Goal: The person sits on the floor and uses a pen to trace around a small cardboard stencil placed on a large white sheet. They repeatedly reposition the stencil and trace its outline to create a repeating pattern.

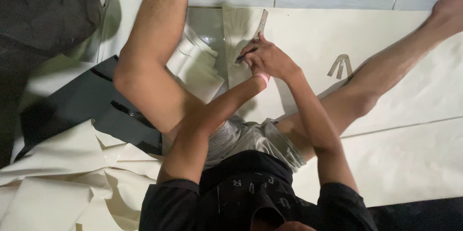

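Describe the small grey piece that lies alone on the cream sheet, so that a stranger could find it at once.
Start from the large cream sheet spread on the floor. Between the person's right hand, which holds a dark pen, and the outstretched leg lies the small grey cut-out. It alone is forked, like an upturned V, and apart from the pale pattern template.

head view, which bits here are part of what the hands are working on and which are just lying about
In use:
- right hand gripping a dark pen
- left hand, mostly hidden under the right
- clear pattern template under the pen
- cream sheet beneath it

Lying about:
- small grey cut-out on the sheet
- cut cream pieces
- black sheet
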